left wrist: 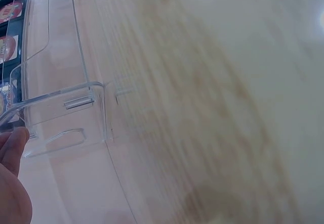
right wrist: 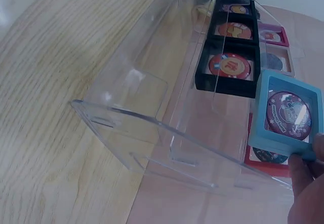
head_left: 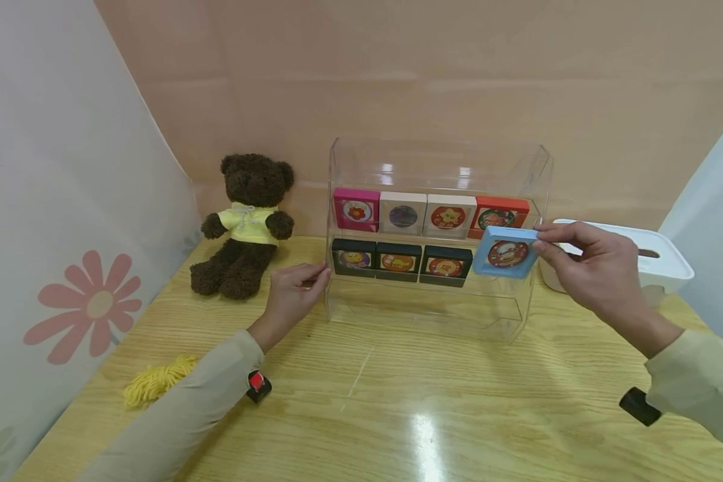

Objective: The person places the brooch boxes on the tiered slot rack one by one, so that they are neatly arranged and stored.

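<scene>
My right hand (head_left: 599, 271) pinches a light blue square frame (head_left: 505, 252) by its right edge, thumb in front. A round dark red badge shows inside the frame, also seen in the right wrist view (right wrist: 288, 113). The frame is at the right end of the middle row of a clear acrylic rack (head_left: 391, 311), beside a black frame (head_left: 446, 266). At the rack's left side, my left hand (head_left: 294, 294) pinches the clear edge between thumb and fingers. Above, the upper row carries a pink frame (head_left: 357, 210), two pale frames (head_left: 402, 214) and a red frame (head_left: 501, 213).
Left of the rack sits a brown teddy bear (head_left: 250, 224) in a yellow shirt. A bundle of yellow yarn (head_left: 158, 381) lies by my left forearm. Behind my right hand stands a white tissue box (head_left: 669, 261). The rack's bottom tier holds no frames.
</scene>
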Tool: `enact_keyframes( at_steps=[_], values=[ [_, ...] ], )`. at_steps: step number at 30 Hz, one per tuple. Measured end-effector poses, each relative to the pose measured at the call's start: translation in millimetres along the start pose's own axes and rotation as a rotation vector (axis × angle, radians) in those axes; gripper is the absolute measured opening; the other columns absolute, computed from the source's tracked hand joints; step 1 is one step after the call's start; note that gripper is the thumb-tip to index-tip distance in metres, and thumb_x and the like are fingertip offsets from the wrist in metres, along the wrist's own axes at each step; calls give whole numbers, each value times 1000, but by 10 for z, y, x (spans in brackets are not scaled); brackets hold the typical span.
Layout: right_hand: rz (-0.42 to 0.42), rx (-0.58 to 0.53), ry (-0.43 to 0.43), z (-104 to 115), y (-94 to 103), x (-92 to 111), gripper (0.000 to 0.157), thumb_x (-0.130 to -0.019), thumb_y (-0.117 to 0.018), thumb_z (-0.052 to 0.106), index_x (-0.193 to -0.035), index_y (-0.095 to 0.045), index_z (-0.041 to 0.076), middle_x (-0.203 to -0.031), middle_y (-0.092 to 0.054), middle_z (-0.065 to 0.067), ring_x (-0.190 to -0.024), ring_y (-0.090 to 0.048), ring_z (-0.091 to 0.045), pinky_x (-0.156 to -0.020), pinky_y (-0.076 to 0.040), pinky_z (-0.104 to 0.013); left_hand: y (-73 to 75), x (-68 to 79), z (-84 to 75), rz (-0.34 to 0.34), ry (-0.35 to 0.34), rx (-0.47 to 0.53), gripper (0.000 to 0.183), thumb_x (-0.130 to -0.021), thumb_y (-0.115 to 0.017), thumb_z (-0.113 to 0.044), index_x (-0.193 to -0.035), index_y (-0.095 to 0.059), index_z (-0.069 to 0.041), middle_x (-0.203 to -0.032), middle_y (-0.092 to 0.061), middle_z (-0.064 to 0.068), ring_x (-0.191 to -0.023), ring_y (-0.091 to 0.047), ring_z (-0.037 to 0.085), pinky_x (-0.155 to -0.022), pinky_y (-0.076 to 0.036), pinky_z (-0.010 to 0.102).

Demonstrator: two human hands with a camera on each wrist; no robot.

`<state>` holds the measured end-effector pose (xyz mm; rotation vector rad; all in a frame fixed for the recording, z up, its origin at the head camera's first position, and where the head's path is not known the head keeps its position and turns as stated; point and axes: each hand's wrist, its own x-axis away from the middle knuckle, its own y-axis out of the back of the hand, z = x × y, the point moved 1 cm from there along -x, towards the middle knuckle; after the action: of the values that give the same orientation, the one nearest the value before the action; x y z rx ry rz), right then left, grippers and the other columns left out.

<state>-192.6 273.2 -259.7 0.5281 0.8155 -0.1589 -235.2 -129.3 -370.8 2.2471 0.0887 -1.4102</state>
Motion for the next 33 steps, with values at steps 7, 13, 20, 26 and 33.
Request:
enact_keyframes(
  at_steps=[7, 13, 20, 26, 33],
  values=[
    [-45, 57, -27, -64, 48, -46, 13, -74, -70, -17, -87, -68, -14, -94, -67, 20, -84, -63, 6, -70, -47, -7, -7, -2, 3, -11, -9, 11, 14, -79, -70, 10, -93, -72, 10, -81, -70, 15, -63, -69, 20, -57, -56, 24],
    [-52, 63, -45, -125, 27, -39, 13, -75, -71, -16, -88, -69, -14, -96, -67, 17, -86, -63, 5, -72, -47, -8, -13, 10, 20, -11, -4, 8, 14, -80, -69, 10, -94, -72, 9, -81, -70, 14, -63, -69, 19, -57, -56, 23],
    [-40, 112, -14, -139, -46, -7, 14, -74, -73, -15, -86, -71, -8, -97, -67, 17, -90, -61, 7, -70, -47, -6, -4, 11, 13, -7, -1, -3, 14, -79, -70, 9, -93, -72, 10, -82, -70, 15, -65, -69, 20, -58, -56, 22],
    [-29, 208, 75, -124, -104, 29, 17, -71, -75, -16, -83, -71, -6, -95, -70, -16, -93, -57, 12, -71, -45, -4, -8, 15, 14, -10, 8, 8, 15, -79, -70, 10, -94, -71, 10, -83, -70, 16, -65, -69, 20, -59, -56, 22],
    [-4, 286, 140, -133, -123, 61, 17, -69, -76, -15, -80, -69, -5, -92, -70, -19, -85, -51, 23, -65, -41, 0, -13, 13, -4, -9, 8, 23, 15, -80, -69, 11, -94, -71, 12, -83, -70, 17, -64, -69, 20, -57, -56, 23]
  ],
)
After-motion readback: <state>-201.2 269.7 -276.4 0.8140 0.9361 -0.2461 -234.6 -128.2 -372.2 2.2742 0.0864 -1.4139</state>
